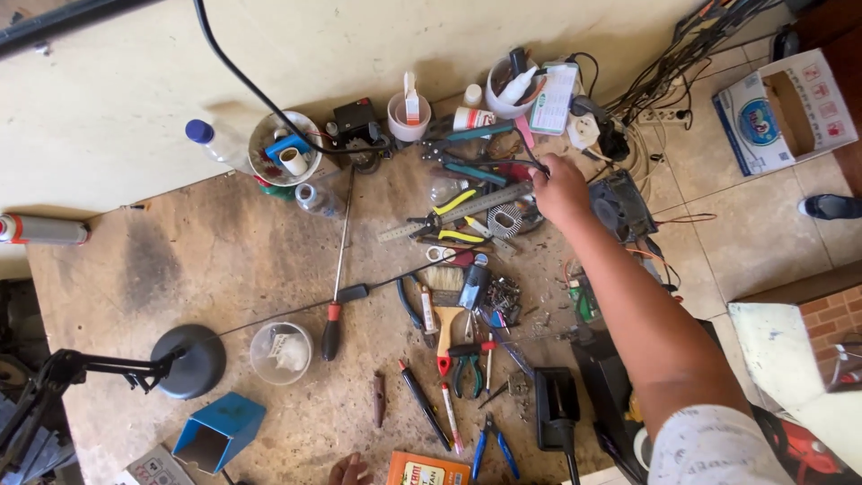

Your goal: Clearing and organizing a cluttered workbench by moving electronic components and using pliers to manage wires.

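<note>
My right hand (560, 187) reaches across the cluttered workbench (180, 260) to its far side. Its fingers are pinched on a thin black wire (532, 154), right beside the end of a metal ruler (467, 211). A round finned heat sink (505, 218) and yellow-handled pliers (455, 201) lie just left of the hand, and a black fan (621, 207) sits to its right. Only the fingertips of my left hand (348, 469) show at the bottom edge, resting on the bench next to an orange booklet (422, 470).
Pliers, a paintbrush (444, 310), pens and a long screwdriver (334, 305) are strewn over the middle. White cups (409, 119) and bottles line the wall. A lamp base (189, 361), clear cup (280, 353) and blue box (218, 433) stand left. Cables and a cardboard box (783, 108) lie on the floor at right.
</note>
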